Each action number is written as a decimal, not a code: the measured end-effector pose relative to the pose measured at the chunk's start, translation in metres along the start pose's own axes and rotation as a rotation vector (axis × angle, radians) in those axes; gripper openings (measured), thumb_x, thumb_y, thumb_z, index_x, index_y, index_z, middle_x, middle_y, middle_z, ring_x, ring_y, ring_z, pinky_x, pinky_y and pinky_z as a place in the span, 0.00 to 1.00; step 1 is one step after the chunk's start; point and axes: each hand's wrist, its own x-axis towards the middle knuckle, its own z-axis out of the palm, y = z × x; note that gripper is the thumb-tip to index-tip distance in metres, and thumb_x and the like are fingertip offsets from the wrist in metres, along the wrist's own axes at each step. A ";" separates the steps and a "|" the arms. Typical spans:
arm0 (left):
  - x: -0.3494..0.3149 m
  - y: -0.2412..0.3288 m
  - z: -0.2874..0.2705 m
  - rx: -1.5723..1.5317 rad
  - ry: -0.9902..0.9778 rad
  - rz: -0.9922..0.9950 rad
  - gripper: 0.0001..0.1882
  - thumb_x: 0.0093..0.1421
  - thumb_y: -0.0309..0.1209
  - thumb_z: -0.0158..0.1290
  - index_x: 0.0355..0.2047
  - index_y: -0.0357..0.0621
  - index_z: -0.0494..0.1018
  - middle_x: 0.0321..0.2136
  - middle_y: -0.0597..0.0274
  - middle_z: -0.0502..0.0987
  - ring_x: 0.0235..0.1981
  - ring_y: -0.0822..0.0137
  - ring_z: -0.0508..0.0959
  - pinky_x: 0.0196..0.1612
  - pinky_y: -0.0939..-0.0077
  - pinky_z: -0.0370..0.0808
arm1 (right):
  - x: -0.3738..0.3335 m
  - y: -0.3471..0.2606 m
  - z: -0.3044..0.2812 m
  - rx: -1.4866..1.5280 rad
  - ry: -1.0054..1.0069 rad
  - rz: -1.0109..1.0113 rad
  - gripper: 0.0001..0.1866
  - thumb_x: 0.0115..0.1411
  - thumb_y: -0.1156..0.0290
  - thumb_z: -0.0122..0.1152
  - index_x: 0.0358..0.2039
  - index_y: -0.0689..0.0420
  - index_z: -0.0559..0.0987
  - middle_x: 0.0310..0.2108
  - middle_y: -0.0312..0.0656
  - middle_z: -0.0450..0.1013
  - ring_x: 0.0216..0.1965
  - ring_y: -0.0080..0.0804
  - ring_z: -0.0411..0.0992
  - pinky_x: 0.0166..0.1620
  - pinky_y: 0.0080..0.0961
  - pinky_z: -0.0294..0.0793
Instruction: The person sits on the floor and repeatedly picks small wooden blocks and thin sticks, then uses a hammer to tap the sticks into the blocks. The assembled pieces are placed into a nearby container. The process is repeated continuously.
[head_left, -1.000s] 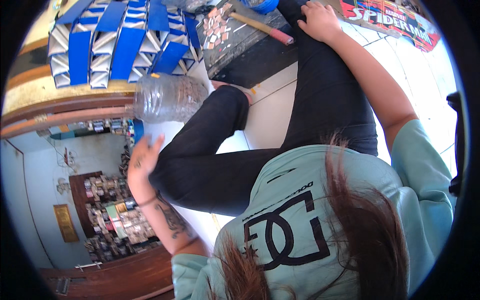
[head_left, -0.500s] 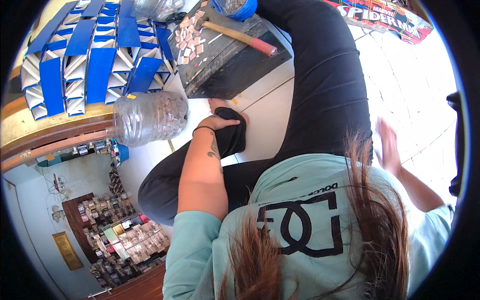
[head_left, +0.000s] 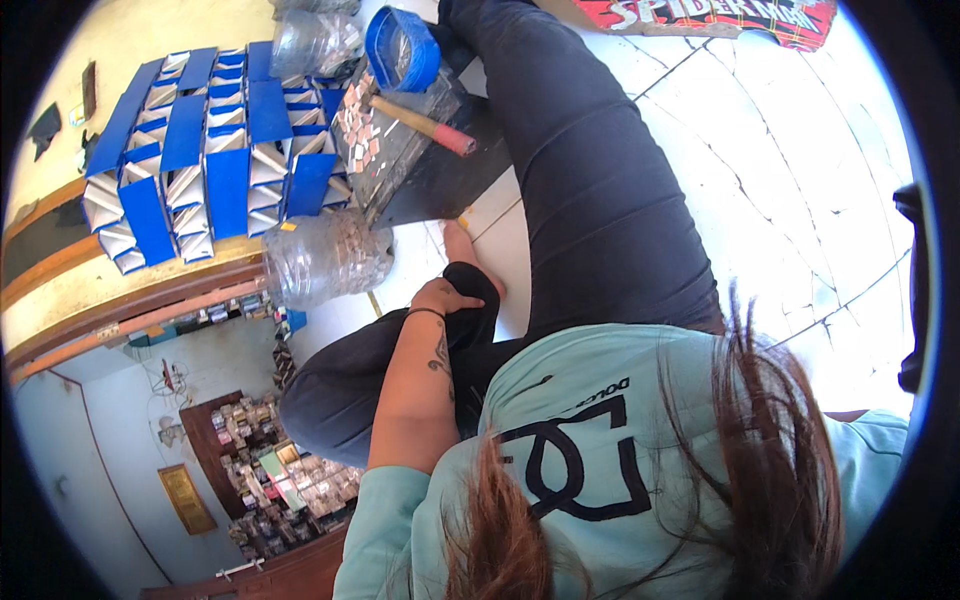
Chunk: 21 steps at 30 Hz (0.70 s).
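- While I look down through the head camera, I see the left hand [head_left: 447,296] resting on the dark trouser cuff [head_left: 478,300] at the ankle, fingers curled together over the cloth; whether they pinch it I cannot tell.
- I see a thin dark band around that wrist, and the bare forearm runs down toward the pale teal shirt [head_left: 600,450] at the lower edge.
- I cannot find the right hand anywhere in view.
- The bare foot [head_left: 462,245] pokes out just past the cuff, resting on the white tiled floor [head_left: 780,200].
- Just left of the hand, a clear plastic jar [head_left: 325,262] lies on its side, filled with small pale pieces.
- Beyond the foot I see a dark board [head_left: 440,185] with small pink and white squares scattered on its left part.
- A hammer [head_left: 425,125] with a wooden handle and red grip lies across that board.
- A blue round tub [head_left: 400,48] sits at the board's far end, with a second clear jar [head_left: 315,42] beside it.
- Blue and white folded boxes [head_left: 200,150] stand in rows to the left.
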 end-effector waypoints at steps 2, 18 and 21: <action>-0.014 0.000 0.008 -0.006 -0.028 -0.022 0.39 0.33 0.59 0.71 0.37 0.41 0.83 0.43 0.52 0.81 0.46 0.57 0.80 0.52 0.67 0.75 | 0.021 -0.009 -0.011 0.032 0.054 -0.036 0.30 0.61 0.73 0.55 0.64 0.59 0.61 0.63 0.51 0.61 0.65 0.46 0.58 0.65 0.42 0.58; -0.060 0.114 -0.022 0.137 0.220 0.350 0.50 0.33 0.52 0.74 0.53 0.35 0.68 0.49 0.47 0.77 0.50 0.51 0.78 0.53 0.63 0.74 | 0.270 -0.142 -0.196 0.085 0.710 -0.261 0.28 0.61 0.71 0.56 0.61 0.59 0.63 0.61 0.50 0.63 0.62 0.46 0.60 0.63 0.41 0.60; -0.033 0.119 -0.026 0.087 0.251 0.546 0.52 0.32 0.50 0.74 0.54 0.34 0.67 0.51 0.44 0.75 0.54 0.49 0.75 0.57 0.61 0.70 | 0.302 -0.162 -0.218 0.043 0.713 -0.214 0.28 0.60 0.70 0.57 0.61 0.59 0.64 0.60 0.50 0.63 0.62 0.45 0.61 0.62 0.40 0.60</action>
